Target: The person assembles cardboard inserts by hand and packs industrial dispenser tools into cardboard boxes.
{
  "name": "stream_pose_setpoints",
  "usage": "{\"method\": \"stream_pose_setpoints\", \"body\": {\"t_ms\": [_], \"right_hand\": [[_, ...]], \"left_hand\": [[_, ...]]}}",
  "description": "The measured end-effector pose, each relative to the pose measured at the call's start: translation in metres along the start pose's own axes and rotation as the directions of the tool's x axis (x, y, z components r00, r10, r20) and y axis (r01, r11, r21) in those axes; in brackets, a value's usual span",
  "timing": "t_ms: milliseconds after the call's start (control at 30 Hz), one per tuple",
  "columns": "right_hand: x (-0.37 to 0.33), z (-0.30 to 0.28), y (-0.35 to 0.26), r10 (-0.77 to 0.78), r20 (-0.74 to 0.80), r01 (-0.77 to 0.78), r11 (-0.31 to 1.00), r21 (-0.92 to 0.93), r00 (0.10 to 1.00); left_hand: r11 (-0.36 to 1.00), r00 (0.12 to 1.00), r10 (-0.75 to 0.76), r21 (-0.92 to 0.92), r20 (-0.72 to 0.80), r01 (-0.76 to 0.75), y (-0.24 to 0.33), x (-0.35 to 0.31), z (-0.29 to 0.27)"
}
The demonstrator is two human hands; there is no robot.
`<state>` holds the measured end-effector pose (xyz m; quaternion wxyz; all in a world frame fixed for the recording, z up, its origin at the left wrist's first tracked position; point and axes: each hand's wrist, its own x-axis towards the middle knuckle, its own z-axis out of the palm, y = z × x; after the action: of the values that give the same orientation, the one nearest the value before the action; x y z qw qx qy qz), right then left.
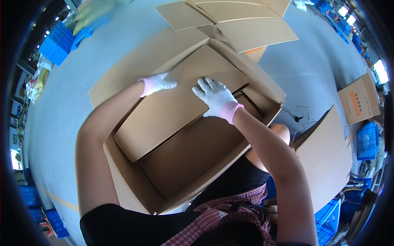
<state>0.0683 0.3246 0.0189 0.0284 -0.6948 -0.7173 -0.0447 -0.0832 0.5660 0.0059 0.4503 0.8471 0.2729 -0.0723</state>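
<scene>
Left hand open, gloved, at the upper-left long edge of the cardboard piece. Piece is mid-frame, inside the carton, long axis lower left to upper right. Right hand open, fingers spread, over its lower-right long edge; both hands equally near.

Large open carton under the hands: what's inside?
A brown cardboard piece fills the far part, left hand and right hand over it; cardboard floor shows nearer. Whatever lies under the piece is hidden.
</scene>
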Motion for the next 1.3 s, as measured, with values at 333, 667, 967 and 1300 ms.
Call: {"method": "stream_pose_setpoints", "body": {"t_ms": [333,667,967,1300], "right_hand": [[0.003,0.001,-0.009,0.291,0.302,-0.331,0.939,0.091,0.908],[-0.374,-0.017,0.028,0.837,-0.495,-0.972,0.218,-0.087,0.232],[-0.438,-0.033,-0.023,0.96,-0.013,-0.917,0.262,-0.301,0.279],[-0.441,-0.054,-0.038,0.948,0.262,-0.969,0.219,-0.114,0.183]], "left_hand": [[0.473,0.939,0.223,0.871,-0.263,0.132,0.059,-0.012,0.093],[0.587,0.911,0.411,0.774,-0.034,-0.237,0.076,-0.032,0.116],[0.253,0.325,0.93,0.34,0.173,-0.906,0.249,-0.063,0.269],[0.69,0.661,0.723,-0.175,0.201,-0.702,0.247,-0.086,0.347]]}}
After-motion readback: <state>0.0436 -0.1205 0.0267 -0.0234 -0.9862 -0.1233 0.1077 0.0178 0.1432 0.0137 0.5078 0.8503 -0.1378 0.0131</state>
